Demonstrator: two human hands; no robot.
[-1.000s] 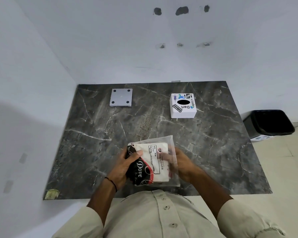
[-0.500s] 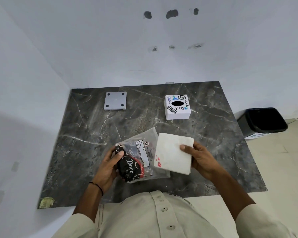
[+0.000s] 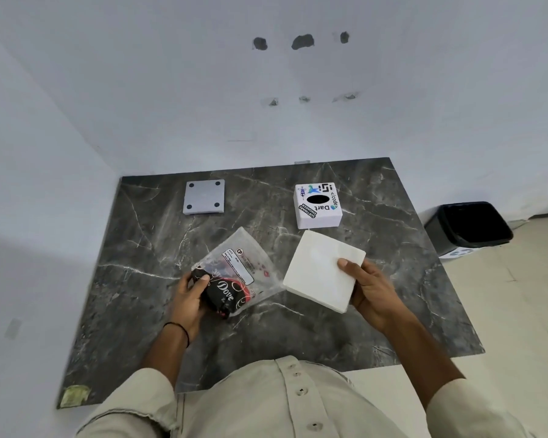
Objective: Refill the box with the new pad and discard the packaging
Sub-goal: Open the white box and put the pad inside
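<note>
My right hand (image 3: 369,287) grips a white square pad (image 3: 321,273) by its near right corner, holding it above the table, fully out of its wrapper. My left hand (image 3: 189,298) holds the clear plastic packaging (image 3: 238,270) with black and red print by its near end; the bag looks empty and points away from me. A white box (image 3: 318,205) covered in stickers, with a dark oval opening on top, stands on the table beyond the pad. A grey square lid or base plate (image 3: 204,196) with four dark dots lies at the far left.
The dark marble table (image 3: 140,295) sits in a corner between white walls. A black bin (image 3: 469,227) stands on the floor past the table's right edge. A yellowish sticker (image 3: 75,396) marks the near left corner.
My right hand has drawn the white pad out of the packaging and moved it to the right. My left hand kept hold of the emptied bag, which now tilts to the left.
</note>
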